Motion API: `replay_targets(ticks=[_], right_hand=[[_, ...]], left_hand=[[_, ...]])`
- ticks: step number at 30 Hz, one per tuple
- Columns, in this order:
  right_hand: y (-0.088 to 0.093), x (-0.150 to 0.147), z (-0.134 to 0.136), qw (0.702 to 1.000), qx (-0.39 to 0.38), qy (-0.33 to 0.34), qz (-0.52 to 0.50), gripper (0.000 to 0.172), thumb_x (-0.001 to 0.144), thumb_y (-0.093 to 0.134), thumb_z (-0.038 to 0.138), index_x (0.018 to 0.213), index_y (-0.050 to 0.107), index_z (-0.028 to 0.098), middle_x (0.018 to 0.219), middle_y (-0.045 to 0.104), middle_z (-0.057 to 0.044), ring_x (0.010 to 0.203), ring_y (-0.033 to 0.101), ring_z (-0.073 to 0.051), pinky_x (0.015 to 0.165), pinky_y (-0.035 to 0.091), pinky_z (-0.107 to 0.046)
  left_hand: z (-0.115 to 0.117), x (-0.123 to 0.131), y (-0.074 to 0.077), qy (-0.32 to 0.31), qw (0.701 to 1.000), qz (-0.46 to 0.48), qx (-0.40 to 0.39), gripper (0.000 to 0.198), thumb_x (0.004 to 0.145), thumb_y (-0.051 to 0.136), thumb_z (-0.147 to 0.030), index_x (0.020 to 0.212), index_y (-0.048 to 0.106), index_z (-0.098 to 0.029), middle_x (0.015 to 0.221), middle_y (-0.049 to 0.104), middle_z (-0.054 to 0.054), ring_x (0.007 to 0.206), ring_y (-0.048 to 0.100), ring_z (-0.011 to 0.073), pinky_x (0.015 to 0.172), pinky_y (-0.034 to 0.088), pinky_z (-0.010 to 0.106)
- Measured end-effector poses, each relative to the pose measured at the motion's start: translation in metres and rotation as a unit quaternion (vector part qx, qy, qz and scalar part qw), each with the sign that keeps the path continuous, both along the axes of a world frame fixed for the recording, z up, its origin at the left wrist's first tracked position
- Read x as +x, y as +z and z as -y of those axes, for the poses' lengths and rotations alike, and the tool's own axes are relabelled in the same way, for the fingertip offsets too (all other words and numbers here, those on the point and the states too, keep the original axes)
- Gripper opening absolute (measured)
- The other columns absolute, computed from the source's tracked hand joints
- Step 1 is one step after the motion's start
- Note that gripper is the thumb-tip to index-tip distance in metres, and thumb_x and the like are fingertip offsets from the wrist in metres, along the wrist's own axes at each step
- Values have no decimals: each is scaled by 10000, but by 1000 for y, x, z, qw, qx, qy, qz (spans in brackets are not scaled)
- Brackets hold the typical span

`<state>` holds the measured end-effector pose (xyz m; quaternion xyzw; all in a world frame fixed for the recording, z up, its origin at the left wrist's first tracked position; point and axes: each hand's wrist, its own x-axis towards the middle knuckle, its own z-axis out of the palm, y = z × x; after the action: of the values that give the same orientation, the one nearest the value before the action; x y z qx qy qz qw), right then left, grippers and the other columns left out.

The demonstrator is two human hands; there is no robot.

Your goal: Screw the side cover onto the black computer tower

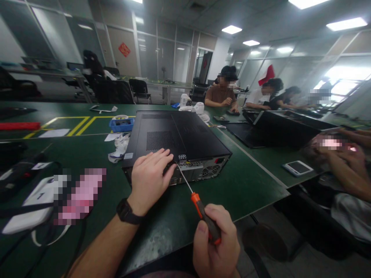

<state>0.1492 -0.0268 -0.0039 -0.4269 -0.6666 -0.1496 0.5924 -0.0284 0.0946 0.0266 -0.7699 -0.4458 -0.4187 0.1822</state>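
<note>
A black computer case (191, 135) lies flat on the green table, its rear panel with fan grille and ports facing me. My left hand (152, 175), with a black watch on the wrist, rests on the near left edge of the case, fingers stretched over the top and thumb by the rear edge. Wrapped round the orange and grey handle of a screwdriver (207, 220) is my right hand (216, 243), in front of the case. The long shaft points up and left, and its tip meets the rear edge beside my left thumb. Any screw there is too small to make out.
A blue tray (121, 124) and crumpled white material (119, 146) lie left of the case. Cables, a white device (31, 208) and a pink item (84, 193) are at the left. Rightward are a phone (298, 168), another black case (290, 125) and a person's arms.
</note>
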Motion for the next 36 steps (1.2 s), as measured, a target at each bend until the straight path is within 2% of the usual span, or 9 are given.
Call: replay_targets(ticks=[5, 8, 11, 17, 22, 24, 28, 34, 36], right_hand=[[1, 4, 1, 999, -28, -17, 23, 183, 982, 525, 127, 1144, 608, 150, 906, 704, -47, 757, 691, -128, 690, 606, -234], [0, 4, 2, 999, -39, -28, 4, 204, 1001, 523, 188, 1183, 602, 143, 945, 703, -65, 817, 711, -150, 728, 625, -260], [-1, 1, 1, 1000, -17, -13, -12, 241, 957, 571, 177, 1193, 586, 129, 984, 689, -85, 916, 718, -183, 781, 639, -300], [3, 1, 1, 999, -34, -35, 7, 200, 974, 563, 142, 1166, 611, 170, 906, 712, -43, 768, 708, -147, 693, 629, -265], [3, 0, 0, 1000, -7, -15, -4, 225, 931, 570, 150, 1154, 596, 142, 955, 696, -75, 892, 723, -177, 782, 639, -292], [3, 0, 0, 1000, 0, -28, 6, 218, 924, 588, 133, 1142, 601, 141, 945, 699, -69, 872, 724, -167, 786, 637, -278], [3, 2, 1, 998, -37, -47, 20, 157, 985, 569, 168, 1133, 621, 158, 898, 720, -42, 769, 714, -135, 723, 626, -237], [3, 1, 0, 1000, -7, -13, 4, 224, 932, 566, 160, 1151, 606, 134, 954, 704, -83, 883, 729, -181, 788, 642, -303], [3, 0, 0, 1000, -6, -18, 8, 231, 924, 577, 137, 1153, 605, 145, 936, 708, -72, 847, 727, -178, 760, 642, -303]], left_hand=[[0, 1, 1, 2, 1000, 2, 5, 194, 991, 660, -292, 1150, 731, -206, 1291, 782, 85, 1220, 735, 272, 1021, 520, 463], [0, 1, 0, 2, 1000, 1, 3, 205, 993, 658, -301, 1161, 733, -210, 1300, 778, 82, 1221, 735, 269, 1020, 520, 462], [0, 1, -1, 1, 1000, 4, -3, 203, 994, 655, -300, 1162, 735, -219, 1306, 776, 73, 1230, 731, 268, 1027, 518, 463], [0, 0, -1, 0, 1000, 8, -7, 201, 996, 645, -297, 1158, 737, -221, 1322, 767, 83, 1238, 726, 273, 1038, 517, 470], [0, 1, 0, -2, 1000, 8, -12, 214, 996, 648, -305, 1171, 740, -224, 1323, 766, 79, 1239, 726, 277, 1035, 527, 486], [1, 1, 1, 0, 1000, 8, -14, 211, 994, 650, -300, 1163, 746, -218, 1317, 768, 85, 1232, 730, 282, 1033, 529, 490], [2, 1, 1, 0, 1000, 6, -14, 213, 993, 649, -296, 1157, 748, -205, 1312, 771, 91, 1231, 730, 286, 1029, 529, 487], [0, 0, 0, -2, 1000, 5, -14, 209, 995, 644, -290, 1161, 743, -211, 1324, 766, 83, 1240, 725, 279, 1039, 523, 487], [0, 0, 0, -2, 1000, 7, -16, 212, 993, 644, -289, 1166, 743, -217, 1328, 763, 82, 1240, 725, 280, 1040, 523, 492]])
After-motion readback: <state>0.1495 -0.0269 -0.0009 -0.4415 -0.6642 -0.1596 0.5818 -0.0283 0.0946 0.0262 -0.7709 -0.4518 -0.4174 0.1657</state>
